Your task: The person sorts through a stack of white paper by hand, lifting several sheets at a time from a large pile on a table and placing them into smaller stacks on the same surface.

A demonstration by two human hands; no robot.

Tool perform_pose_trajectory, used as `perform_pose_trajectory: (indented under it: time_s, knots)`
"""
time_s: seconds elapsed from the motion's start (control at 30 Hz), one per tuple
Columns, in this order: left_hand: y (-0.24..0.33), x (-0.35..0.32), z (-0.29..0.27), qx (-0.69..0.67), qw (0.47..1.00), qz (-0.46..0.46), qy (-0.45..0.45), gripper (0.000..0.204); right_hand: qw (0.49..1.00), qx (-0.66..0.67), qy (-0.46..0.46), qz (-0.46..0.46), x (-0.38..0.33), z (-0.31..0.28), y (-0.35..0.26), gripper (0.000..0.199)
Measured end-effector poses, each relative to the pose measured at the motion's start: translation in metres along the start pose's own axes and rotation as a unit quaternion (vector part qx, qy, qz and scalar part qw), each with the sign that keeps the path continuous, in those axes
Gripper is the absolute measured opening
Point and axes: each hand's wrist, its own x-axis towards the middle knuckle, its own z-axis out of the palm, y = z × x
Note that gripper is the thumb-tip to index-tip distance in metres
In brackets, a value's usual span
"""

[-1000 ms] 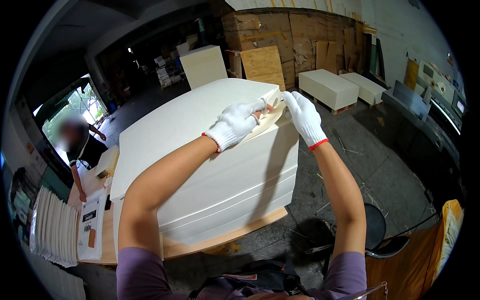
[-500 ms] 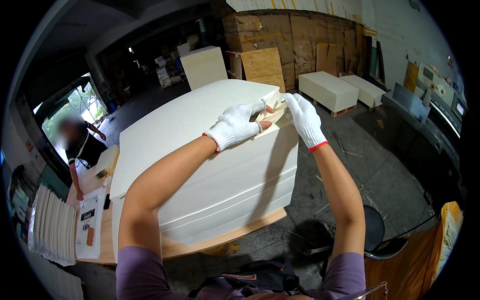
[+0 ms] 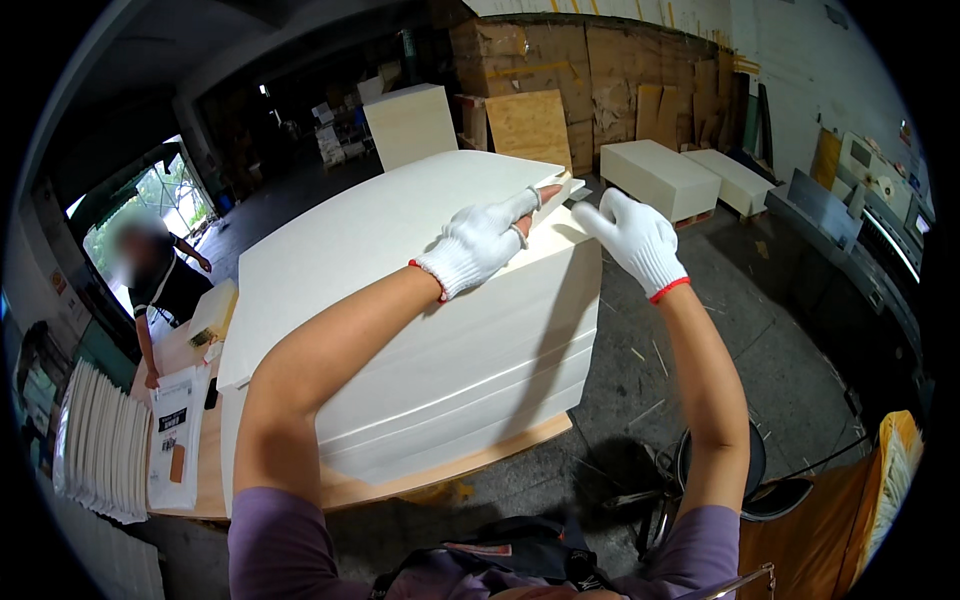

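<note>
Tall white paper stack (image 3: 450, 350), corner lifted

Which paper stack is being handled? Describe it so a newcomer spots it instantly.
Start from the pale wooden surface, lower centre. On it sits the tall white paper stack, the person's gloved left hand at its right end. Unlike the smaller-looking pale stacks behind, it fills the picture's centre and has sheets lifted at that end.

I have both arms running up from the lower edge. My left forearm (image 3: 355, 340) slants rightward, its gloved hand (image 3: 480, 245) near centre, two bare fingertips (image 3: 549, 193) apart. My right forearm (image 3: 712, 365) leans left; its gloved hand (image 3: 640, 240) points leftward, fingertips blurred.
</note>
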Motion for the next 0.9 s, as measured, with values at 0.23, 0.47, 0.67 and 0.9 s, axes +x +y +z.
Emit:
perform_pose_trajectory:
  time_s: [0.23,0.47,0.67,0.9]
  knots:
    - [-0.001,0.0,0.0,-0.042,0.999,0.006,-0.011,0.035,0.973,-0.094,0.032,-0.209,0.018,0.004,0.007,0.043]
    - [0.01,0.003,-0.006,-0.013,0.999,-0.026,-0.042,0.036,0.957,0.281,-0.02,0.065,0.015,0.021,-0.011,0.056]
    - [0.01,0.002,-0.003,-0.083,0.993,-0.057,-0.061,0.034,0.939,0.334,0.021,0.076,0.017,0.044,-0.002,0.056]
    - [0.001,0.003,0.003,-0.125,0.989,-0.056,-0.048,0.037,0.942,0.326,0.021,0.078,0.007,0.035,-0.008,0.056]
